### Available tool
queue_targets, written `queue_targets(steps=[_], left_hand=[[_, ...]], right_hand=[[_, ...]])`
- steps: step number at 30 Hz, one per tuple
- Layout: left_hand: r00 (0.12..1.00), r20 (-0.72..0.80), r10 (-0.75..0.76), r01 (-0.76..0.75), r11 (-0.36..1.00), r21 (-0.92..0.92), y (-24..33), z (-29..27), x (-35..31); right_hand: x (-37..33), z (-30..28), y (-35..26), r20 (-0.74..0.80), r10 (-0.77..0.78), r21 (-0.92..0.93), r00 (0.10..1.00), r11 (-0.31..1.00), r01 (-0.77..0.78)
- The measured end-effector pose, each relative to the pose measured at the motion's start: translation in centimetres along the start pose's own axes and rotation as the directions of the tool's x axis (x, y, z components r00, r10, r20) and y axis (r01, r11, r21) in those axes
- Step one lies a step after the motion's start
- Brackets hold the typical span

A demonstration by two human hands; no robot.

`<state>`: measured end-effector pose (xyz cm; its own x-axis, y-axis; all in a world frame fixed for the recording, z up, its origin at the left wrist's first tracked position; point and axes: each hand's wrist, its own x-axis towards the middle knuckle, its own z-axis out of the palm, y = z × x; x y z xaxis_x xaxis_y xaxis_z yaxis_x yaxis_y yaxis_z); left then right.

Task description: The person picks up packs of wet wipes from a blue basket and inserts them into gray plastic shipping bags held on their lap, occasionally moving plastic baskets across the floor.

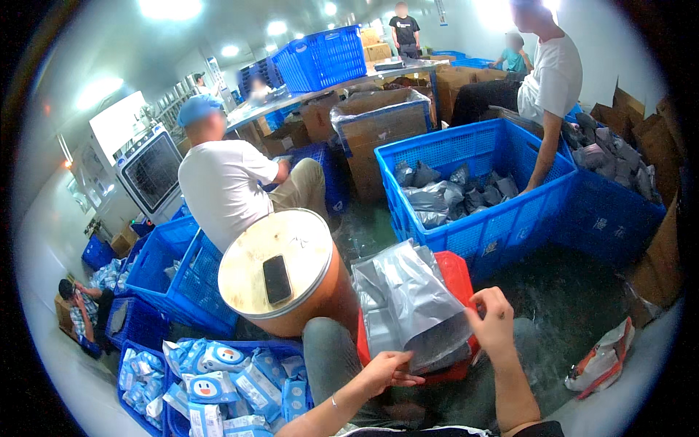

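Observation:
A stack of flat grey plastic mailing bags (415, 298) lies in front of me on a red plastic stool or bin (453, 271), its top bag shiny and slightly raised. My right hand (494, 324) is at the stack's right edge, thumb and forefinger closed on the edge of the top bag. Just below the stack's near edge is my left hand (393, 370), palm partly turned up, fingers stretched out and holding nothing. My knees flank the red thing, whose base is hidden.
Left of my knee stands a blue crate (175, 408) of blue-and-white packets (211, 387). A round drum (320, 291) bears a phone (277, 279). Ahead, a blue crate (502, 240) holds filled grey bags, with a co-worker's arm (542, 156) inside. Another co-worker (218, 175) sits left. A crumpled package (603, 357) lies right.

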<state>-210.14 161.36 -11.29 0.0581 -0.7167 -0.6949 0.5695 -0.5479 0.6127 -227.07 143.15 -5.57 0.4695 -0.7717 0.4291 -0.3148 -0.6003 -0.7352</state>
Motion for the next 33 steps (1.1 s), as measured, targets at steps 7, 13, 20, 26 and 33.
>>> queue_targets(steps=[7,13,20,26,33], left_hand=[[0.968,-0.080,0.237,-0.238,0.971,0.005,0.6,1.8,-0.7],[0.973,-0.104,0.208,-0.206,0.978,0.029,-0.4,1.0,-0.2],[0.966,-0.100,0.240,-0.234,0.970,0.072,0.4,1.9,0.3],[0.941,-0.176,0.288,-0.280,0.957,0.069,-0.6,0.8,-0.8],[0.977,-0.073,0.199,-0.178,0.957,0.231,1.0,1.4,-1.9]], right_hand=[[-2.5,4.9,-1.3,0.561,-0.405,0.339,0.722,0.908,0.246],[-2.4,4.8,-0.7,0.679,-0.366,0.303,0.636,0.929,0.211],[-2.3,3.9,0.1,0.675,-0.307,0.259,0.670,0.950,0.175],[0.4,-5.8,6.6,0.263,0.173,0.273,0.949,0.930,-0.246],[-1.3,-22.2,26.5,-0.680,0.176,-0.388,0.712,0.737,-0.553]])
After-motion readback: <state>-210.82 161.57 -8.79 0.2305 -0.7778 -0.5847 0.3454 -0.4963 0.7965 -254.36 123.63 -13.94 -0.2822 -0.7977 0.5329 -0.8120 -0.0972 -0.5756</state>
